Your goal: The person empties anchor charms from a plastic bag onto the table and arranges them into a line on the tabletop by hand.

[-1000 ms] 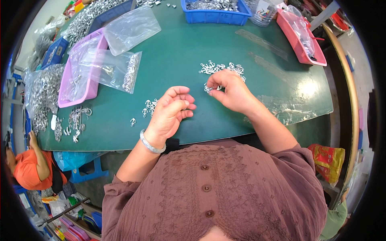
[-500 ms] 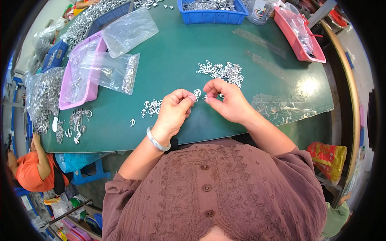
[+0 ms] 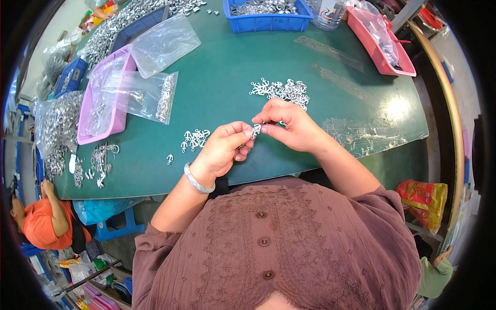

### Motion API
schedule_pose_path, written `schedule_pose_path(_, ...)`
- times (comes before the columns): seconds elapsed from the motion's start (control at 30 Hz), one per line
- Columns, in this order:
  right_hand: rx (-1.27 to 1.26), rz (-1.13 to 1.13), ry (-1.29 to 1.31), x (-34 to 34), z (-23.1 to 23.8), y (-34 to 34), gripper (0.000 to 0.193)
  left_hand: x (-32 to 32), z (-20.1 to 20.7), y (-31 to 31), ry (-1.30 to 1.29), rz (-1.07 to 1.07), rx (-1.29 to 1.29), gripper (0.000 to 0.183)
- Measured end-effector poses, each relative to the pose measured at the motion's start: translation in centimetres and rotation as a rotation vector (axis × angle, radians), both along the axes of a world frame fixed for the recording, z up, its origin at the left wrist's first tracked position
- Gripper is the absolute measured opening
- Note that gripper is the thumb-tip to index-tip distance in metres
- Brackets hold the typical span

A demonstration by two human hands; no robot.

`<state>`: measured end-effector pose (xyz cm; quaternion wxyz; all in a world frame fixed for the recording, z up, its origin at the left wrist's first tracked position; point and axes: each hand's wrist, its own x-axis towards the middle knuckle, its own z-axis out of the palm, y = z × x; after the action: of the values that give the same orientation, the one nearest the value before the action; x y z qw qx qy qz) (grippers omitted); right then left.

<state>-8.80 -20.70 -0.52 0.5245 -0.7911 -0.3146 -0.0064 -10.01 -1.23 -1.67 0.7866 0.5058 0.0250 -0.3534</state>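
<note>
Between my two hands is a small silver anchor charm (image 3: 256, 130). My left hand (image 3: 227, 144), with a pale bangle (image 3: 197, 179) on its wrist, pinches the charm between thumb and forefinger. The thumb and forefinger of my right hand (image 3: 290, 126) close together at the charm's other side; whether they hold a second small piece is too small to tell. Beyond my right hand lies a larger pile of anchor charms (image 3: 281, 92). A smaller pile of anchor charms (image 3: 195, 138) is left of my left hand, and one single anchor charm (image 3: 170, 159) lies farther left.
A pink tray (image 3: 120, 124) with clear bags stands at the left, near a bulging bag of metal rings (image 3: 64, 124). Farther back are a blue bin (image 3: 268, 24) of metal parts and a red tray (image 3: 385, 64). A person in orange (image 3: 46, 223) sits at the left.
My right hand has moved left to meet my left hand at the anchor charm, and the gap between their fingertips has closed. The whole view has shifted slightly.
</note>
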Motion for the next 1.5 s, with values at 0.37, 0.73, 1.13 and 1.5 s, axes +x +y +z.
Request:
schedule_pose_path(0.37,-0.179,0.063,-0.101,0.3,0.2,-0.6,0.011,-0.2,0.2,-0.9,-0.24,0.051,0.245,0.015)
schedule_pose_path(0.73,-0.18,-0.184,-0.056,0.4,0.1,-2.4,0.014,0.2,0.2,-2.1,-0.906,-0.051,0.819,0.02)
schedule_pose_path(1.13,-0.264,-0.156,-0.058,-1.3,-0.2,-3.2,0.012,1.2,-0.8,-3.9,-0.949,-0.151,0.859,0.013)
schedule_pose_path(1.5,0.02,-0.105,-0.025,-1.7,0.6,-1.7,0.007,0.9,2.2,-2.4,0.004,-0.046,0.016,0.015)
